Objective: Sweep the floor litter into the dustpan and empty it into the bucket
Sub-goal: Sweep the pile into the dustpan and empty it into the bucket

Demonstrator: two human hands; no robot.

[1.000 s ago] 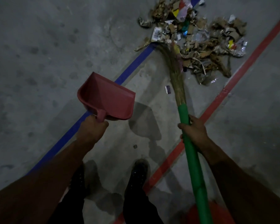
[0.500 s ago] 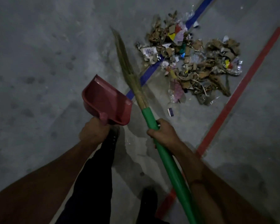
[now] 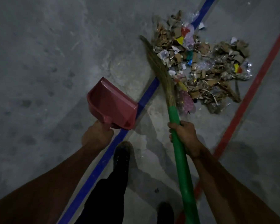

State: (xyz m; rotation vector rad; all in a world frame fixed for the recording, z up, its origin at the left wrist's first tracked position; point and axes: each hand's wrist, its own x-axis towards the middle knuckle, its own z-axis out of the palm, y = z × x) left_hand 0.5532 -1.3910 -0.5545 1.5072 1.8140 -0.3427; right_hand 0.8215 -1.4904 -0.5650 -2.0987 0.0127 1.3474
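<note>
Two hands at work, seen from the head camera: the left hand (image 3: 96,136), at lower centre-left, has its fingers curled round the stub handle of the red dustpan (image 3: 111,105), held tilted off the floor with its mouth toward the upper right. The right hand (image 3: 183,136), at lower centre-right, is clenched round the green shaft of the broom (image 3: 179,138), just below where the straw head begins. Both forearms reach up from the bottom corners.

The litter (image 3: 200,65) lies heaped at upper right, across a blue line (image 3: 147,97) and short of a red line (image 3: 249,94). It is torn cardboard, foil wrappers and plastic scraps: by the look of it light, loose and apt to scatter, better dragged in short strokes than flicked. The broom's bristles slant to the upper left and meet the heap's left edge; they appear soft and springy, so pressure should come from low on the shaft, where the hand sits now. The dustpan looks like rigid, light plastic, easily carried by its handle; its lip is well apart from the heap and not yet on the floor. No bucket can be made out.
</note>
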